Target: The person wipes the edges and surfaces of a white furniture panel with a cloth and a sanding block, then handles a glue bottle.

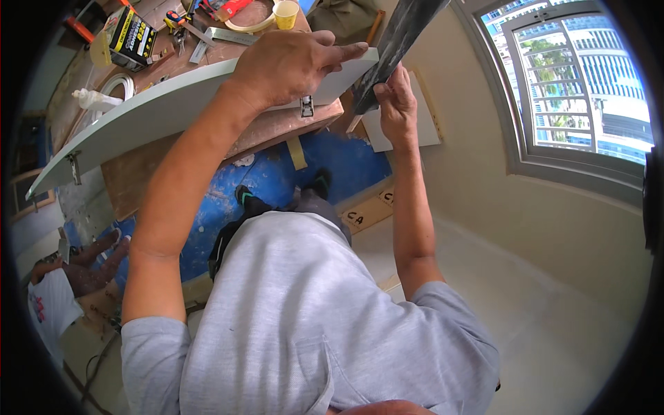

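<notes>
A long white cabinet door [166, 104] lies across in front of me, with a metal hinge [306, 106] near its right part and another hinge [74, 168] at its left end. My left hand [283, 66] is closed over the door's right part, its index finger stretched along the edge; the thumb is hidden. In my right hand [400, 114] is the lower end of a long, dark, scuffed flat bar [404, 41]. It slants up and to the right, its lower end close to the door's right end. I cannot make out the bar's exact kind.
Behind the door, a cluttered workbench carries a black-and-yellow can [128, 41], a yellow cup [285, 14], a white coil [119, 86] and a nozzled tube [97, 99]. Blue sheeting [225, 190] covers the floor. Another person [55, 297] sits lower left; a window [574, 83] is right.
</notes>
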Demonstrator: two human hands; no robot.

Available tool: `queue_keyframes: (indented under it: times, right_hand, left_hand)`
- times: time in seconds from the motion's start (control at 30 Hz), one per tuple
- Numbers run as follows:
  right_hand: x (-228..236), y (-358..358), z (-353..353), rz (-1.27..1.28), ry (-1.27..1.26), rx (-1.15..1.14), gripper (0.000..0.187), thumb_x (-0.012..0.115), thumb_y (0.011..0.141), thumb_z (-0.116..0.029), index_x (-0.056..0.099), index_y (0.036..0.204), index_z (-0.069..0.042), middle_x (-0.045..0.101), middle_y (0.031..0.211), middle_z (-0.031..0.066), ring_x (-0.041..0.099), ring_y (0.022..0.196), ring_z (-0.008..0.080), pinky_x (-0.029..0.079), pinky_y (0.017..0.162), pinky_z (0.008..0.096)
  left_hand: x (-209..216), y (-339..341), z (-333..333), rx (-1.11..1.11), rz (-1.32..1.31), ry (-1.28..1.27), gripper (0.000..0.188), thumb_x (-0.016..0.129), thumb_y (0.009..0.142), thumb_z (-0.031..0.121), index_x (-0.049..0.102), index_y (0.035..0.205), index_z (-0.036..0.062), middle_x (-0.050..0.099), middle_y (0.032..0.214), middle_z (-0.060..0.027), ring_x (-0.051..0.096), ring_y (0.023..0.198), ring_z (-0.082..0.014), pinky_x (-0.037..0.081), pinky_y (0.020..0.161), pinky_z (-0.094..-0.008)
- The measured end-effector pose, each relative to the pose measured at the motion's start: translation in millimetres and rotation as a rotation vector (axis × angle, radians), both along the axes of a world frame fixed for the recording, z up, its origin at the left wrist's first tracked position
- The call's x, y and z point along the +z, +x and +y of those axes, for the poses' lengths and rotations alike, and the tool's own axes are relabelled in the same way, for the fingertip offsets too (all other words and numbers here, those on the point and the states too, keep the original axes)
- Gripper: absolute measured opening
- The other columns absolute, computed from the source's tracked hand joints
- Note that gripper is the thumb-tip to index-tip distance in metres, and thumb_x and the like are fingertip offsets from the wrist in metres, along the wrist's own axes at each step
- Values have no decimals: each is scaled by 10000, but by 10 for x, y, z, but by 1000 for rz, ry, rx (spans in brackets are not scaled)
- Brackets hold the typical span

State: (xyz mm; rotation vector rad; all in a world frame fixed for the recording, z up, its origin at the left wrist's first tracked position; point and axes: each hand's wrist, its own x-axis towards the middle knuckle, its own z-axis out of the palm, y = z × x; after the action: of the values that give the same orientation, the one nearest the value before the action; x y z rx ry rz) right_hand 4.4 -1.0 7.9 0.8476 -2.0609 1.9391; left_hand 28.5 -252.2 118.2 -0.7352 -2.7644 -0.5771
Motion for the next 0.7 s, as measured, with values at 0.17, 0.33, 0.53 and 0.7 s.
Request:
queue_keyframes:
  times: [0.17,0.33,0.53,0.7]
  right_hand:
    - [211,-22,-82,-61,-44,8,621,583,981,88,492,1571,-81,573,1333,78,594,1171,161,479,994,269]
    - [-122,-94,-57,133,102,-130,664,568,942,123,515,1556,-123,597,1304,140,619,1155,253,526,982,369]
    - [-37,51,-285,114,-10,-224,459,584,970,86,569,1405,-59,595,1276,125,601,1122,238,504,954,321]
    - [-167,33,-239,268,96,-326,355,565,993,63,595,1344,22,590,1223,120,587,1105,227,496,939,314]
  left_hand:
    - [-46,9,-8,-2,64,-24,606,662,910,146,610,1455,407,710,972,9,733,837,-230,581,723,-399]
    - [-2,-62,-7,-38,101,-12,650,681,902,128,589,1475,419,710,957,3,731,802,-225,577,681,-396]
    - [-24,0,-28,1,84,-53,647,685,908,133,586,1480,419,699,910,-3,728,790,-207,577,673,-375]
    - [16,-1,13,-18,77,-44,665,692,929,124,561,1491,453,695,886,-1,713,763,-202,568,665,-367]
